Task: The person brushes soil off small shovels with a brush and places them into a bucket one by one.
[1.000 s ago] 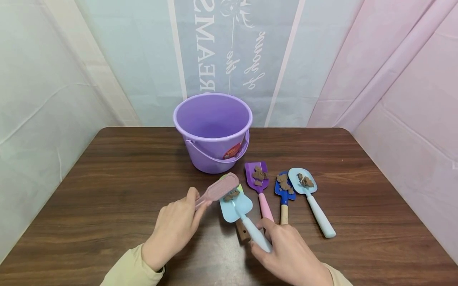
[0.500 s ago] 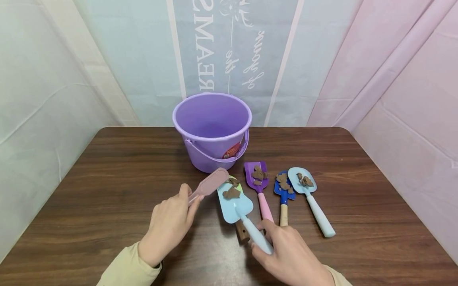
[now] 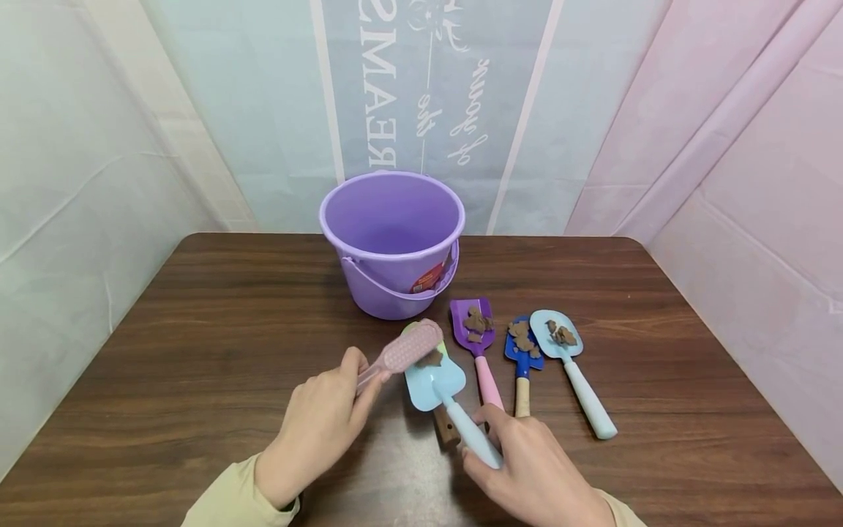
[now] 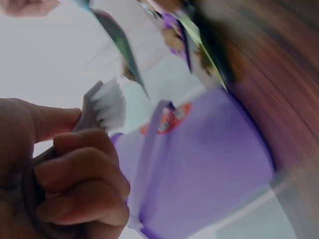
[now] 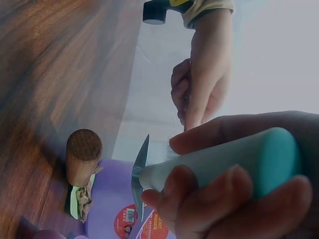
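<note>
My left hand (image 3: pixel 323 413) grips the handle of a pink brush (image 3: pixel 413 347), whose head lies over the scoop of a light blue shovel. White bristles (image 4: pixel 110 103) show in the left wrist view. My right hand (image 3: pixel 533 468) holds this light blue shovel (image 3: pixel 435 388) by its pale handle, scoop toward the bucket. A brown clump (image 3: pixel 432 359) sits on the scoop, partly hidden by the brush. Beneath it lies a green shovel (image 5: pixel 74 203) with a wooden handle (image 3: pixel 446 428), its blade mostly covered in the head view.
A purple bucket (image 3: pixel 395 289) stands behind the hands. To the right lie a purple shovel with a pink handle (image 3: pixel 488 380), a blue shovel (image 3: pixel 524 366) and a second light blue shovel (image 3: pixel 589 399), each bearing brown clumps. Fabric walls surround the table (image 3: pixel 230 329).
The brush went left off the scoop half a second ago, then came back over it, covering part of the clump again. My right hand and the shovel stay nearly still.
</note>
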`<act>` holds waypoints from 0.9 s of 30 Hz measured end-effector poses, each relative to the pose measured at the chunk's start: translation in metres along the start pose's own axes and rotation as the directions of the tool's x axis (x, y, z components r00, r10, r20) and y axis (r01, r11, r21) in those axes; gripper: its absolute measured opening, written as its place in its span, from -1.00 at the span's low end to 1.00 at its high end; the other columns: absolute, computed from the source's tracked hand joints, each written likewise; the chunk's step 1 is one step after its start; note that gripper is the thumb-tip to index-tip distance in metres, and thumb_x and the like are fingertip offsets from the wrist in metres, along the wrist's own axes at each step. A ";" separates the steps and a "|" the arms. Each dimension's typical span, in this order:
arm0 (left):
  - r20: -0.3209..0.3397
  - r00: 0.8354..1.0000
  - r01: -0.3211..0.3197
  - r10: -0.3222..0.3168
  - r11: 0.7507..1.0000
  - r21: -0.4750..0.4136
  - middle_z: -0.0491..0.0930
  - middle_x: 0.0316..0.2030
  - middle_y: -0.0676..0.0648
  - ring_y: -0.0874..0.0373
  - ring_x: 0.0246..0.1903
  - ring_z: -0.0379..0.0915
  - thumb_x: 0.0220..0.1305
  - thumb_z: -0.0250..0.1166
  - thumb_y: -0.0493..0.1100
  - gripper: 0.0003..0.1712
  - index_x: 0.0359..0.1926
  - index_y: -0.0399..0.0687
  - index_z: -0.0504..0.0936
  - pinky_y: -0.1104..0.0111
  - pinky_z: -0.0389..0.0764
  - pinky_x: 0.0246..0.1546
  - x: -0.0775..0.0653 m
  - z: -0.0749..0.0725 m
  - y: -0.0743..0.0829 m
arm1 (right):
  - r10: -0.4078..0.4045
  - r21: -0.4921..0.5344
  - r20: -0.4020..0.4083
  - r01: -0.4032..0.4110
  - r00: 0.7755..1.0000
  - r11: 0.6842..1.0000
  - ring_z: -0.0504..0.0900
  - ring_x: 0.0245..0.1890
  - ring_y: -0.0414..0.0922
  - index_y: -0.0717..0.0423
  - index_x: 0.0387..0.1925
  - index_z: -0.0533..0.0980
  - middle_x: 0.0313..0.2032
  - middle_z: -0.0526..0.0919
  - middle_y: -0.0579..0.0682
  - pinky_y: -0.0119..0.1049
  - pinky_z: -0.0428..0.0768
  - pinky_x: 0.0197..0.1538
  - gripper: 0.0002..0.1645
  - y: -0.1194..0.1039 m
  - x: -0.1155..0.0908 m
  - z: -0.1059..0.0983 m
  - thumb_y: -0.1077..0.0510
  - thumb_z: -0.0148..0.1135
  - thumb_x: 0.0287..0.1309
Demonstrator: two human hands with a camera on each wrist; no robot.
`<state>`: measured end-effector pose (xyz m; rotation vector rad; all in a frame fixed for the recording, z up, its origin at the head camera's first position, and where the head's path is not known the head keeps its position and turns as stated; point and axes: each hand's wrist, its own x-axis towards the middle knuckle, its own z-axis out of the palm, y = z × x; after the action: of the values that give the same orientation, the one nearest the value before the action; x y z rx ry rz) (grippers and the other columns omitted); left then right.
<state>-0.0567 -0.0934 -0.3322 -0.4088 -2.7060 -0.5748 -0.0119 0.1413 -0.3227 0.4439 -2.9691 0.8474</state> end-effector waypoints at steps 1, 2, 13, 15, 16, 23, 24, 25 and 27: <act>0.013 1.000 -0.010 0.010 1.000 -0.006 0.20 -0.80 0.16 0.26 -0.81 0.10 0.19 0.25 0.05 -0.68 -0.36 -0.05 0.36 0.42 0.11 -0.78 -0.001 0.000 0.003 | 0.001 0.002 -0.001 -0.001 1.000 1.000 0.16 -0.75 -0.49 -0.11 -0.34 0.48 -0.75 0.29 -0.43 -0.52 0.16 -0.67 -0.76 0.000 0.000 0.000 0.11 0.34 -0.12; 0.027 0.999 -0.018 0.018 1.000 -0.012 0.20 -0.80 0.17 0.27 -0.80 0.09 0.19 0.25 0.05 -0.68 -0.36 -0.04 0.36 0.43 0.12 -0.78 -0.002 -0.001 0.005 | -0.001 0.003 -0.004 0.001 1.000 1.000 0.17 -0.75 -0.49 -0.11 -0.34 0.48 -0.75 0.30 -0.44 -0.52 0.16 -0.67 -0.76 0.000 0.000 0.000 0.11 0.34 -0.13; 0.117 0.988 -0.100 0.101 0.995 -0.020 0.21 -0.78 0.21 0.36 -0.78 0.06 0.23 0.19 0.11 -0.67 -0.43 0.02 0.32 0.44 0.14 -0.77 -0.012 0.000 0.021 | -0.026 -0.006 -0.027 0.026 0.999 1.000 0.21 -0.73 -0.50 -0.09 -0.34 0.48 -0.71 0.37 -0.44 -0.54 0.19 -0.65 -0.75 0.002 -0.001 0.000 0.11 0.35 -0.13; 0.121 0.987 -0.107 0.109 0.994 -0.020 0.19 -0.78 0.21 0.36 -0.78 0.04 0.23 0.18 0.12 -0.66 -0.44 0.03 0.31 0.44 0.12 -0.77 -0.013 0.001 0.022 | -0.030 -0.013 -0.033 0.029 0.999 0.999 0.21 -0.72 -0.49 -0.09 -0.35 0.48 -0.71 0.37 -0.44 -0.55 0.20 -0.64 -0.75 0.002 -0.001 0.000 0.11 0.35 -0.14; 0.125 0.986 -0.108 0.110 0.994 -0.020 0.18 -0.79 0.20 0.36 -0.78 0.03 0.23 0.18 0.12 -0.66 -0.44 0.03 0.31 0.44 0.11 -0.77 -0.014 0.001 0.022 | -0.029 -0.013 -0.032 0.028 0.999 1.000 0.21 -0.72 -0.49 -0.09 -0.35 0.48 -0.71 0.37 -0.44 -0.55 0.19 -0.65 -0.75 0.002 -0.001 0.000 0.11 0.35 -0.14; 0.100 0.989 -0.112 0.109 0.994 0.019 0.20 -0.80 0.18 0.34 -0.80 0.06 0.20 0.22 0.10 -0.64 -0.45 0.01 0.29 0.43 0.11 -0.78 -0.014 0.005 0.021 | -0.025 -0.010 -0.020 0.025 0.999 1.000 0.20 -0.73 -0.49 -0.09 -0.34 0.48 -0.72 0.35 -0.44 -0.54 0.18 -0.66 -0.75 0.002 -0.003 -0.001 0.09 0.35 -0.12; 0.095 0.990 -0.109 0.106 0.994 0.025 0.20 -0.80 0.18 0.33 -0.80 0.06 0.20 0.22 0.10 -0.64 -0.45 0.01 0.29 0.44 0.11 -0.78 -0.014 0.006 0.020 | -0.025 -0.010 -0.020 0.025 0.999 1.000 0.20 -0.72 -0.49 -0.09 -0.34 0.48 -0.72 0.35 -0.44 -0.54 0.18 -0.65 -0.75 0.002 -0.004 -0.001 0.09 0.35 -0.12; 0.092 0.991 -0.105 0.102 0.994 0.027 0.20 -0.80 0.18 0.33 -0.80 0.06 0.20 0.22 0.10 -0.64 -0.45 0.00 0.29 0.44 0.10 -0.78 -0.013 0.006 0.020 | -0.024 -0.007 -0.016 0.023 1.000 1.000 0.20 -0.72 -0.49 -0.09 -0.33 0.48 -0.72 0.35 -0.44 -0.54 0.18 -0.65 -0.75 0.002 -0.004 -0.001 0.08 0.35 -0.12; 0.087 0.992 -0.093 0.089 0.995 0.038 0.21 -0.80 0.18 0.33 -0.80 0.07 0.19 0.23 0.10 -0.64 -0.44 0.00 0.29 0.45 0.10 -0.78 -0.013 0.007 0.018 | -0.023 -0.003 -0.011 0.023 1.000 1.000 0.20 -0.71 -0.48 -0.10 -0.33 0.47 -0.72 0.34 -0.44 -0.54 0.18 -0.64 -0.74 0.002 -0.004 -0.001 0.08 0.34 -0.11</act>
<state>-0.0409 -0.0771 -0.3367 -0.5547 -2.7584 -0.4852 -0.0083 0.1449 -0.3234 0.4702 -2.9486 0.8409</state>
